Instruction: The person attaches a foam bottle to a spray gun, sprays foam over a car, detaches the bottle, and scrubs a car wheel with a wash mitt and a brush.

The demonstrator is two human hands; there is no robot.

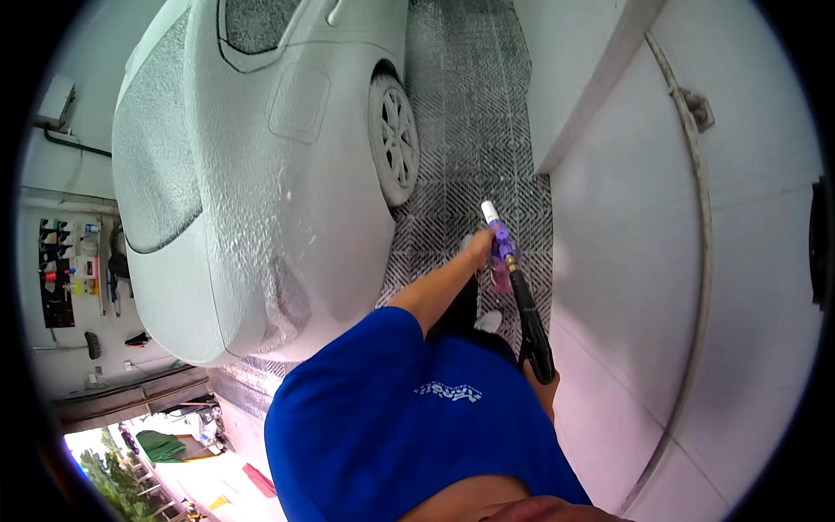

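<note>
A foam cannon with a purple body [502,245], a white nozzle tip and a pinkish bottle below is fixed to the front of a black pressure washer gun [530,317]. Wrapped round the purple part near the nozzle is my left hand [481,245]. Closer to my body, my right hand [543,388] closes on the rear grip of the gun, its fingers partly hidden. To the left stands a light-coloured car [252,157] coated in white foam. The nozzle points forward, along the gap beside the car's foamy wheel [397,139].
Black-and-white patterned floor [461,122] runs between the car and the white wall [626,261]. A long hose or pipe [703,226] lies along that wall. Tools and bottles hang on a rack [74,270] at far left. An opening at lower left shows greenery [113,483].
</note>
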